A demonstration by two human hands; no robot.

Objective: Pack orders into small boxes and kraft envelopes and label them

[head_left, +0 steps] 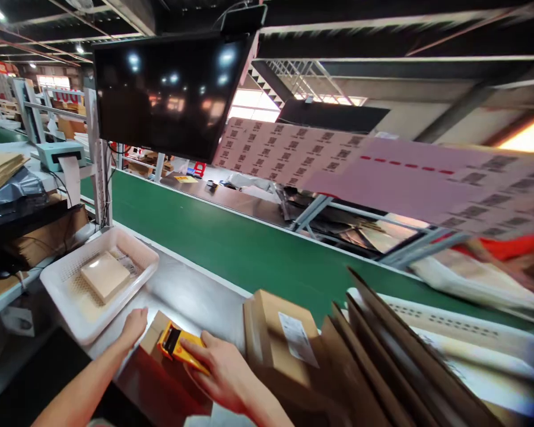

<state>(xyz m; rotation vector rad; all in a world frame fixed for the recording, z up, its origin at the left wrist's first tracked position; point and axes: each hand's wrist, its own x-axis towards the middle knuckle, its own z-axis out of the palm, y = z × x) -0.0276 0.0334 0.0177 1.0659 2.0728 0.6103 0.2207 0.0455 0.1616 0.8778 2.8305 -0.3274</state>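
A small brown cardboard box (152, 342) stands low in front of me, its far end resting by the metal worktop. My right hand (225, 370) is closed around the handle of a yellow tape dispenser (178, 347), whose black-centred head lies over the top of this box. At the box's left edge is my left hand (136, 325), fingers curled; their tips are hidden, so whether they grip the box I cannot tell. Just right of the right hand stands a larger, taped-looking carton (269, 332) with a white label (297, 338).
A white plastic basket (149, 255) holding a flat pale box (105, 276) sits at left. Flattened cardboard sheets (382, 350) stand upright at right. A green conveyor belt (196, 228) runs behind the worktop (191, 296). A monitor (169, 95) and a code-printed board (338, 172) hang above.
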